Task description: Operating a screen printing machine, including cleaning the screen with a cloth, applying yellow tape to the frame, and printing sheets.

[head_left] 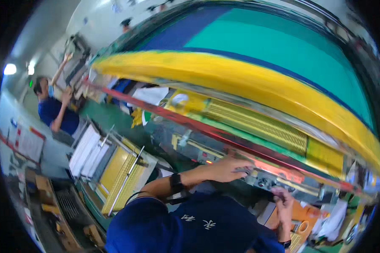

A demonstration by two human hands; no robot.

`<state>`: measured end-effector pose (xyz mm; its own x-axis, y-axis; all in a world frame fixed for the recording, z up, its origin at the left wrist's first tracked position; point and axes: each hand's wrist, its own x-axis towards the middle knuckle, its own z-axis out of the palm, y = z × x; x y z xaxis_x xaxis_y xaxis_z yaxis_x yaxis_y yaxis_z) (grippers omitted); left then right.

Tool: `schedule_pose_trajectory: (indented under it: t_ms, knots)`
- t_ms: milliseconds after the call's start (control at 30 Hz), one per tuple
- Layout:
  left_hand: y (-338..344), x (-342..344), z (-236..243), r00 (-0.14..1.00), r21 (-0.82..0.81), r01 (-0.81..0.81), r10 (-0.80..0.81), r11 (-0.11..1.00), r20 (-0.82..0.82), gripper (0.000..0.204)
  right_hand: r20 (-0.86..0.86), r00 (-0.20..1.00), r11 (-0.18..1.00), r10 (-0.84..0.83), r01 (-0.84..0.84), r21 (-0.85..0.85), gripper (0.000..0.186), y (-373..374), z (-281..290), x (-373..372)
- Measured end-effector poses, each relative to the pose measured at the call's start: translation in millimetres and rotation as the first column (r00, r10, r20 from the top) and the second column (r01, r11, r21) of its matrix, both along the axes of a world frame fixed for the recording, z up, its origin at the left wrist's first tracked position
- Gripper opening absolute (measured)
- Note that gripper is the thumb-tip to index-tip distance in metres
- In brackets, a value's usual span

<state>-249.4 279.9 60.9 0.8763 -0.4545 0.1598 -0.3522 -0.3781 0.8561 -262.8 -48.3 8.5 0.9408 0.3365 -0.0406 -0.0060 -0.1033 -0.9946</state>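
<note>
1. Two bare hands work the space before the machine's panel, which sits beneath the red bar, facing the person.
2. The left hand hangs just below the bar, at the panel's upper edge. Its grip looks released, fingers loosely bent around nothing visible; whether a fingertip touches the panel cannot be told. The forearm crosses in front of the chest, probably because the panel lies toward the right.
3. The right hand is raised between the panel's lower edge and the desk, fingers curled. Blur hides its grip: whether anything is held there cannot be told. The bent elbow likely keeps it close to both surfaces.
4. A tape roll lies on the desk, away from its far edge, apparently parked within easy reach of the right hand.
5. Above the bar, a yellow-edged frame slants over a patterned plate; the gap presumably gives access to the plate.
6. Left of the person, white sheets stand beside a yellow board crossed by a pale rod, which perhaps steadies it. Farther off, a co-worker raises both arms.
</note>
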Motion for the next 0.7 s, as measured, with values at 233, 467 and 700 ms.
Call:
schedule_pose_trajectory:
  t_ms: [233, 467, 700]
  knots:
    - [229.3, -19.5, -22.4, 0.641, 0.043, -0.701, 0.602, 0.712, 0.475, 0.032, 0.153, 0.876, 0.833, 0.458, -0.364, -0.416, 0.031, 186.2, 58.7, 30.5]
    - [259.5, 42.9, -7.9, 0.594, 0.282, -0.796, 0.601, 0.536, 0.535, 0.047, 0.095, 0.857, 0.753, 0.506, -0.385, -0.533, 0.034, 238.0, 60.4, 31.6]
    - [290.7, 100.5, -74.7, 0.607, 0.404, -0.770, 0.372, 0.494, 0.702, 0.043, 0.111, 0.854, 0.769, 0.508, -0.392, -0.505, 0.033, 218.5, 42.5, 11.0]
